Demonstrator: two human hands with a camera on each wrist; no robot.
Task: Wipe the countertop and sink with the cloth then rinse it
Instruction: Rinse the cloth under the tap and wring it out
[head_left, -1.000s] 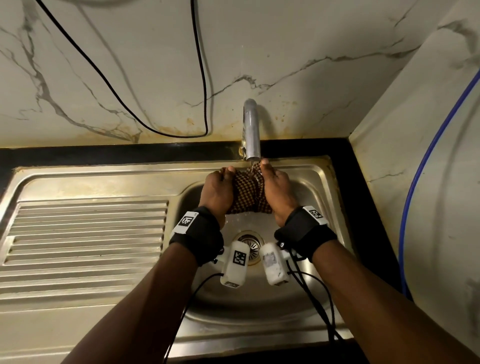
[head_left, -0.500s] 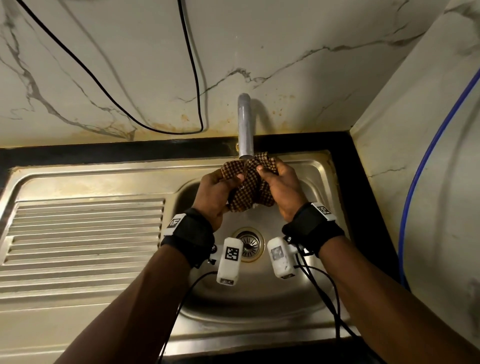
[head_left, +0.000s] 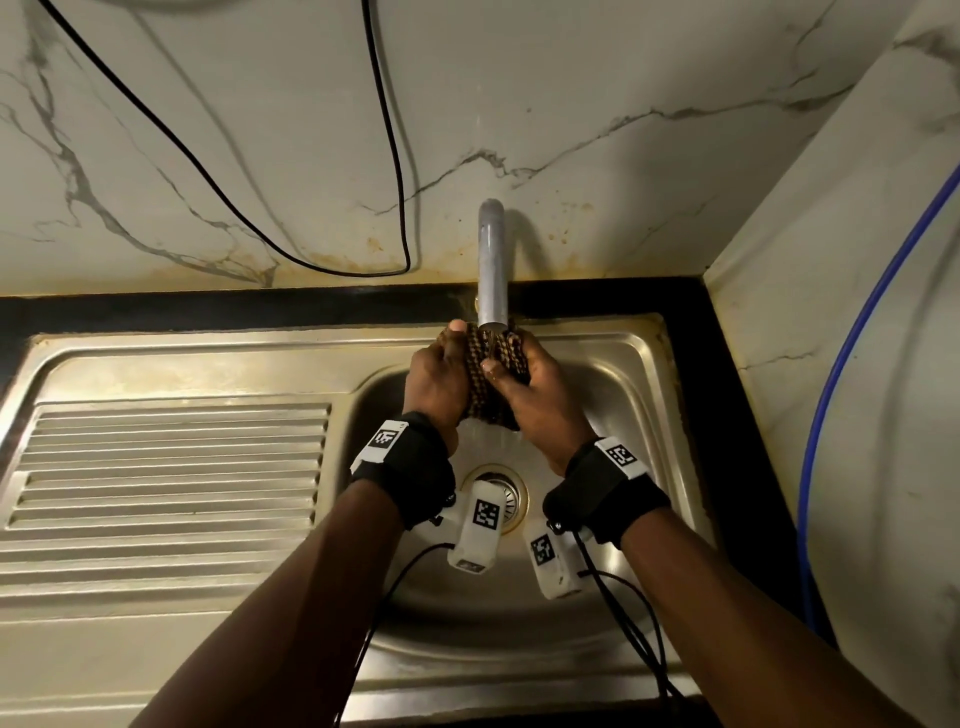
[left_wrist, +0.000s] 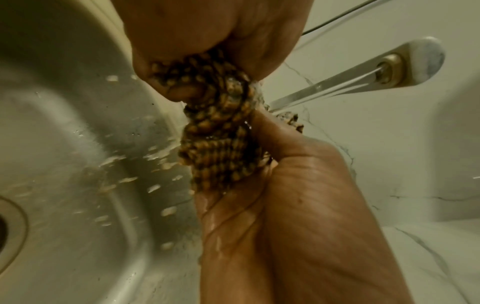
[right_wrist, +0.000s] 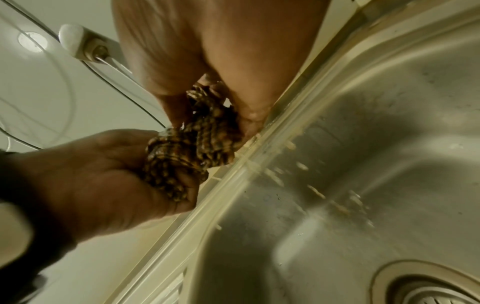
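While water falls — cloth (head_left: 488, 374) bunched between left hand (head_left: 435, 375) | right hand (head_left: 535, 384)

I see a coarse woven cloth (head_left: 488, 374), checked brown and tan, soaked and glistening in the left wrist view. The sink (head_left: 613, 364) is brushed steel, dully shiny, its drainboard (head_left: 166, 467) ribbed, and beaded with droplets. The tap (head_left: 492, 270) is smooth satin metal. Behind it the wall (head_left: 571, 104) looks like polished veined marble, stained along its base. The counter (head_left: 208, 306) strip is glossy black stone.
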